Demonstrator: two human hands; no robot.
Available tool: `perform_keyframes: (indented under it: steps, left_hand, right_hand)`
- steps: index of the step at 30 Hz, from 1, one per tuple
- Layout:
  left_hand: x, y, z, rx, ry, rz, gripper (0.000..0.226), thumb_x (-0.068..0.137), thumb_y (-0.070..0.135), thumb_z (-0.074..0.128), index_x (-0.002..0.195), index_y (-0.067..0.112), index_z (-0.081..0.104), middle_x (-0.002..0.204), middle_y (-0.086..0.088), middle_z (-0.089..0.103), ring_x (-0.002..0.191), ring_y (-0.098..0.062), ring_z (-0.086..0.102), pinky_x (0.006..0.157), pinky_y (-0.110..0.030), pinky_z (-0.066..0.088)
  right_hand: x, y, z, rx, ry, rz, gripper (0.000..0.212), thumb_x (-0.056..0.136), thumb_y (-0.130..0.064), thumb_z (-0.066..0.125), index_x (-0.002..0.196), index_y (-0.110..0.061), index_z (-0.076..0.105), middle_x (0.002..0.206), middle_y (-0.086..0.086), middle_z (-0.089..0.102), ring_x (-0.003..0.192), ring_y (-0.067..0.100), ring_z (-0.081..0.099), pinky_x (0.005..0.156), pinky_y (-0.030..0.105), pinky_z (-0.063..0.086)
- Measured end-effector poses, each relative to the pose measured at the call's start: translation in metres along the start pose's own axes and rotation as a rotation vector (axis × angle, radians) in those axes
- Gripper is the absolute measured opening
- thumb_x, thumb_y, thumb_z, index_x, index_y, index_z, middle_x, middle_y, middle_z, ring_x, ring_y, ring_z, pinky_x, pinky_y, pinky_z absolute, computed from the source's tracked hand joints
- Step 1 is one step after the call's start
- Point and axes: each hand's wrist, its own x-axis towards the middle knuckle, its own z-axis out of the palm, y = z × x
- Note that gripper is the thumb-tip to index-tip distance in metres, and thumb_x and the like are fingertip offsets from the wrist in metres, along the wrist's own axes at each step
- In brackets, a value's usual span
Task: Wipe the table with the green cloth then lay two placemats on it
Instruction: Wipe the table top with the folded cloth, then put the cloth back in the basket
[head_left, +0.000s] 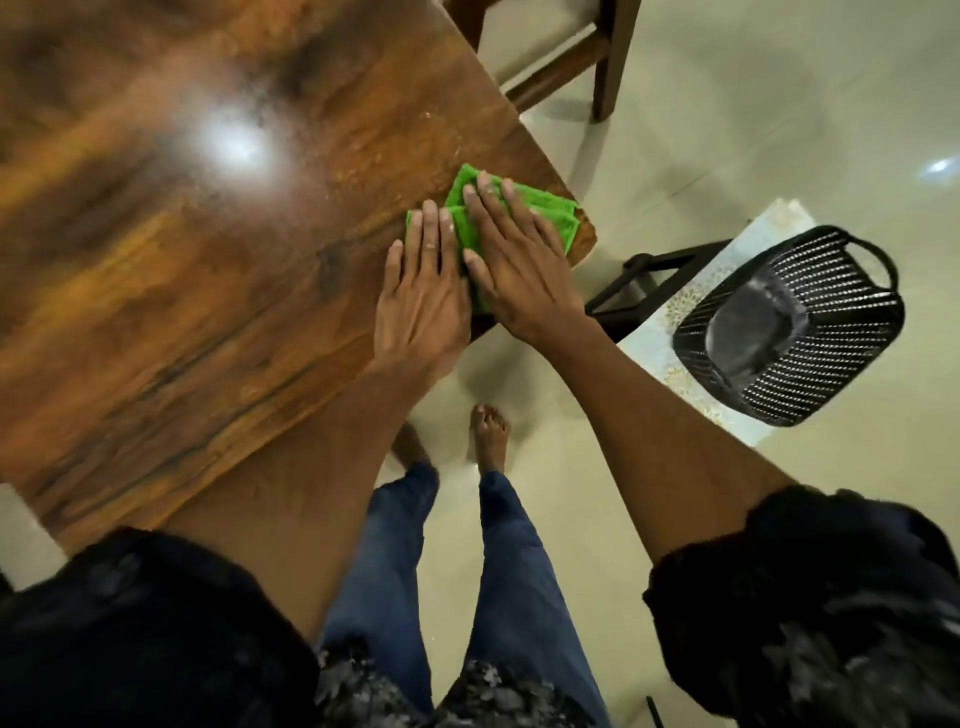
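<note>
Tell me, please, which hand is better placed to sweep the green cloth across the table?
Right. The right hand lies flat over most of the green cloth; the left hand covers only its edge, mostly resting on the wooden table.

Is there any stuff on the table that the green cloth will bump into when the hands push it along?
Nothing visible does. Both the left hand and right hand press flat on the green cloth at the table corner, and the wooden top shown holds only fine specks and a light glare.

Green cloth (540, 218), streaked brown wood table (182, 234), black slatted basket (810, 332), blue jeans (524, 566).
</note>
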Motion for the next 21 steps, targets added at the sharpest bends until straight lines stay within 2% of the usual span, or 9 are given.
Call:
perform_keyframes:
  steps: [3,6,10,12,14,16,18,20,21]
  left_hand:
    - [-0.012,-0.004,-0.020,-0.040,-0.050,0.058,0.076,0.110,0.045,0.019,0.168,0.003,-0.008,0.177,-0.018,-0.012,0.165,-0.029,-0.008,0.134,-0.045,0.002]
    - [-0.027,-0.010,-0.019,-0.005,-0.134,0.196,0.086,0.108,0.049,0.035,0.168,0.007,-0.009,0.177,-0.013,-0.012,0.165,-0.026,-0.008,0.134,-0.045,0.004]
    - [-0.027,-0.008,-0.018,0.044,-0.190,0.252,0.080,0.113,0.041,0.037,0.165,0.002,-0.011,0.177,-0.018,-0.008,0.165,-0.030,-0.005,0.133,-0.043,0.010]
    - [-0.039,-0.004,-0.020,0.097,-0.233,0.289,0.076,0.114,0.030,0.041,0.166,-0.002,-0.005,0.176,-0.024,-0.002,0.165,-0.035,-0.001,0.133,-0.045,0.010]
    - [-0.044,-0.004,-0.027,0.135,-0.267,0.337,0.075,0.112,0.025,0.047,0.167,-0.002,0.004,0.175,-0.027,0.006,0.165,-0.037,0.005,0.133,-0.046,0.009]
    - [-0.038,-0.006,-0.044,0.105,-0.274,0.360,0.063,0.110,0.019,0.051,0.164,0.002,0.024,0.171,-0.026,0.024,0.162,-0.036,0.021,0.131,-0.044,0.018]
    - [-0.029,-0.007,-0.057,0.006,-0.312,0.319,0.038,0.107,0.016,0.053,0.145,0.013,0.052,0.152,-0.016,0.056,0.144,-0.032,0.050,0.118,-0.039,0.037]
    - [-0.021,-0.004,-0.079,-0.204,-0.276,0.222,0.023,0.104,0.025,0.057,0.127,0.021,0.063,0.127,-0.007,0.070,0.119,-0.031,0.065,0.098,-0.042,0.048]
    - [-0.015,0.000,-0.091,-0.312,-0.246,0.174,0.023,0.101,0.030,0.060,0.123,0.024,0.066,0.119,-0.004,0.072,0.111,-0.031,0.067,0.092,-0.042,0.050]
  right_hand:
    - [-0.015,0.000,-0.020,0.040,-0.001,0.053,0.073,0.112,-0.051,0.026,0.170,-0.011,0.009,0.178,0.009,0.007,0.165,0.022,0.006,0.134,0.042,0.009]
    - [-0.048,-0.003,-0.012,-0.031,-0.088,0.025,0.079,0.110,-0.052,0.039,0.170,-0.010,0.009,0.178,0.011,0.006,0.165,0.023,0.005,0.132,0.041,0.011]
    - [-0.066,-0.012,0.000,-0.078,-0.101,0.046,0.084,0.105,-0.026,0.058,0.169,-0.010,0.006,0.178,0.010,0.001,0.165,0.027,0.003,0.131,0.040,0.012]
    - [-0.073,-0.021,-0.004,-0.109,-0.182,0.048,0.088,0.103,-0.010,0.056,0.169,-0.009,-0.002,0.177,0.012,-0.008,0.165,0.030,-0.005,0.132,0.042,0.013]
    - [-0.078,-0.030,-0.015,-0.096,-0.234,0.052,0.086,0.103,-0.004,0.053,0.168,-0.006,-0.002,0.176,0.015,-0.008,0.164,0.034,-0.004,0.131,0.044,0.016]
    - [-0.079,-0.036,-0.029,-0.041,-0.217,0.076,0.079,0.097,-0.001,0.063,0.165,-0.001,0.025,0.173,0.022,0.023,0.160,0.040,0.025,0.126,0.046,0.032]
    - [-0.079,-0.039,-0.044,-0.014,-0.115,0.108,0.064,0.077,0.002,0.083,0.138,-0.002,0.063,0.136,0.023,0.067,0.126,0.041,0.066,0.102,0.043,0.056]
    - [-0.080,-0.035,-0.069,-0.005,-0.026,0.165,0.047,0.064,-0.001,0.087,0.108,-0.009,0.074,0.098,0.012,0.076,0.090,0.035,0.075,0.076,0.036,0.061]
    - [-0.081,-0.033,-0.086,0.028,0.005,0.203,0.041,0.068,-0.004,0.083,0.107,-0.011,0.072,0.094,0.010,0.074,0.088,0.035,0.073,0.075,0.037,0.059]
